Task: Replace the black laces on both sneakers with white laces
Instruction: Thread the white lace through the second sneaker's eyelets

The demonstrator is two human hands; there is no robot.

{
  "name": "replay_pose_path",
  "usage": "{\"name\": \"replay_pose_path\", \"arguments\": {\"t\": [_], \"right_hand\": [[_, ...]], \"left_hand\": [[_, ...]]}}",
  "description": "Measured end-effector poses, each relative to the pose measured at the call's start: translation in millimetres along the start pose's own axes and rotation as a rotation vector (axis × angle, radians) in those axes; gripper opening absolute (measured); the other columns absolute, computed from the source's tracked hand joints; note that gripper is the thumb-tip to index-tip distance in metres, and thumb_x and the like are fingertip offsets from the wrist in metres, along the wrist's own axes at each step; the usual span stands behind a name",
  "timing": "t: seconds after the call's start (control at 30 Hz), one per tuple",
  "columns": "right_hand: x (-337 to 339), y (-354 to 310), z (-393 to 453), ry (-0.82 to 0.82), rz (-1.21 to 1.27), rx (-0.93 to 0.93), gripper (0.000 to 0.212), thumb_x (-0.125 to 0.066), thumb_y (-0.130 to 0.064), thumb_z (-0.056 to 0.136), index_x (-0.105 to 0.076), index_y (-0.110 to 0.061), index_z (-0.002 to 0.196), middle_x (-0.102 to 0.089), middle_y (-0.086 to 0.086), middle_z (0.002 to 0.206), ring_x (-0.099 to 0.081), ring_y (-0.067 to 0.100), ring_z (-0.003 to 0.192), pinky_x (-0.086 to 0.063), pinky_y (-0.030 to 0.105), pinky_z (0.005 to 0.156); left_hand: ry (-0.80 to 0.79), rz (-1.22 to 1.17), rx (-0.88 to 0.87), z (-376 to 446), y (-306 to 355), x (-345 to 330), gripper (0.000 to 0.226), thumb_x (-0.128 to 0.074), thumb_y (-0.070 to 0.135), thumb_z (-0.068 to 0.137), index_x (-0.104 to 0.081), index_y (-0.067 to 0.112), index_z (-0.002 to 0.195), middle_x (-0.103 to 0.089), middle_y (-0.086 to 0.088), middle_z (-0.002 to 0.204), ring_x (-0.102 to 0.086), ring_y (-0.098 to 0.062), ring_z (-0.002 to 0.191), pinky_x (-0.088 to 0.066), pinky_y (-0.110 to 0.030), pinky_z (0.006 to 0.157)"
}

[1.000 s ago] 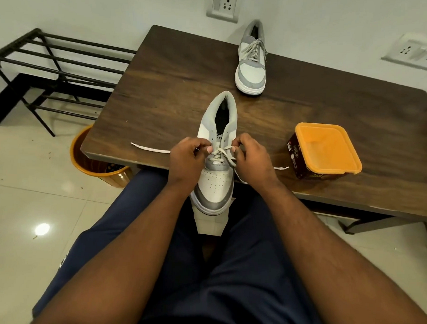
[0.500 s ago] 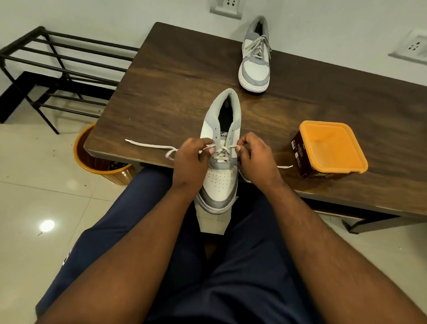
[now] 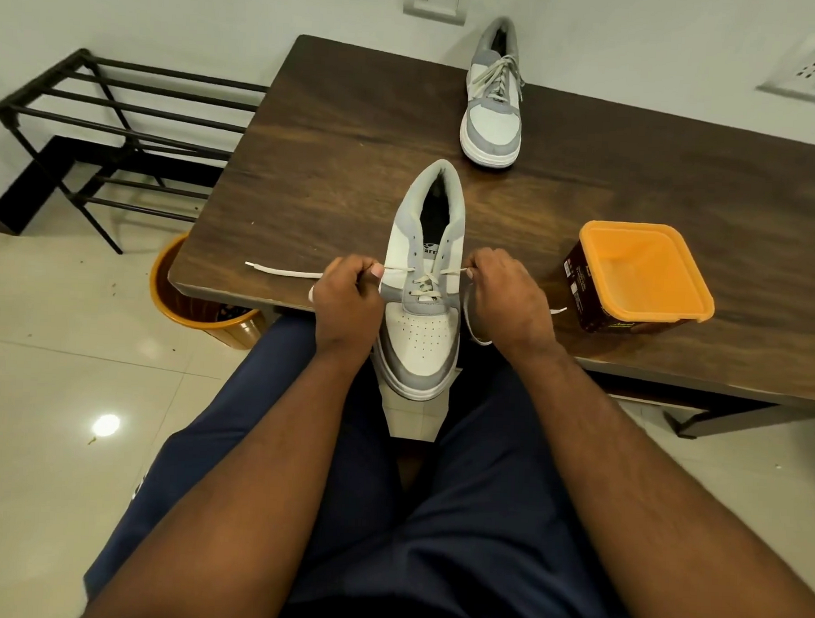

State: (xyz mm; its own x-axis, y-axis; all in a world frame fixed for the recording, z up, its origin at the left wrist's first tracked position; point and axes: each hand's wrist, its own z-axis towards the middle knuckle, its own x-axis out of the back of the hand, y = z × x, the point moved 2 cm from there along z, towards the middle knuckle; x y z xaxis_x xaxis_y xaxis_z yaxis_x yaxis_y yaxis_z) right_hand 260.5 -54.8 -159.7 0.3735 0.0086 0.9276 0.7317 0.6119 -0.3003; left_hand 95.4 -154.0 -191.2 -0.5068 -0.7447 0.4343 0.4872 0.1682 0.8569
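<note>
Head view: near sneaker (image 3: pixel 422 309) at the table (image 3: pixel 332 165) near edge, toe overhanging.
Left hand (image 3: pixel 347 301) and right hand (image 3: pixel 509 299) each pinch the white lace (image 3: pixel 400 269), drawn taut sideways; laced far sneaker (image 3: pixel 493 107) stands beyond.

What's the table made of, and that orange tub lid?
The table looks like dark wood, or a wood-look laminate: streaky grain with a dull sheen. The orange lid looks like smooth plastic, with an even colour, rounded corners and a moulded rim.

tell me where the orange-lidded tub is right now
In the head view, the orange-lidded tub stands on the table near its front edge, just right of the right hand.
</note>
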Motion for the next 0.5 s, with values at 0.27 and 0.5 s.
{"name": "replay_pose_path", "arguments": {"t": [0.27,0.5], "right_hand": [[4,5,1,-0.032,-0.098,0.002,0.011,-0.046,-0.02,0.099,-0.054,-0.016,0.107,-0.053,0.002,0.104,-0.051,0.016,0.087,-0.039,0.027,0.065],[15,-28,-18,0.099,0.82,-0.321,0.015,-0.06,-0.017,0.094,-0.059,-0.014,0.108,-0.063,0.003,0.102,-0.058,0.01,0.077,-0.049,0.026,0.064]], "left_hand": [[-0.1,0.119,0.158,2,4,15,0.017,-0.065,0.027,0.092,-0.074,0.012,0.091,-0.07,-0.002,0.089,-0.062,-0.016,0.082,-0.052,-0.031,0.073],[-0.54,-0.259,0.458,12,78,33,0.022,-0.066,0.012,0.091,-0.062,0.019,0.112,-0.074,-0.01,0.079,-0.049,-0.007,0.04,-0.038,-0.02,0.041]]}}
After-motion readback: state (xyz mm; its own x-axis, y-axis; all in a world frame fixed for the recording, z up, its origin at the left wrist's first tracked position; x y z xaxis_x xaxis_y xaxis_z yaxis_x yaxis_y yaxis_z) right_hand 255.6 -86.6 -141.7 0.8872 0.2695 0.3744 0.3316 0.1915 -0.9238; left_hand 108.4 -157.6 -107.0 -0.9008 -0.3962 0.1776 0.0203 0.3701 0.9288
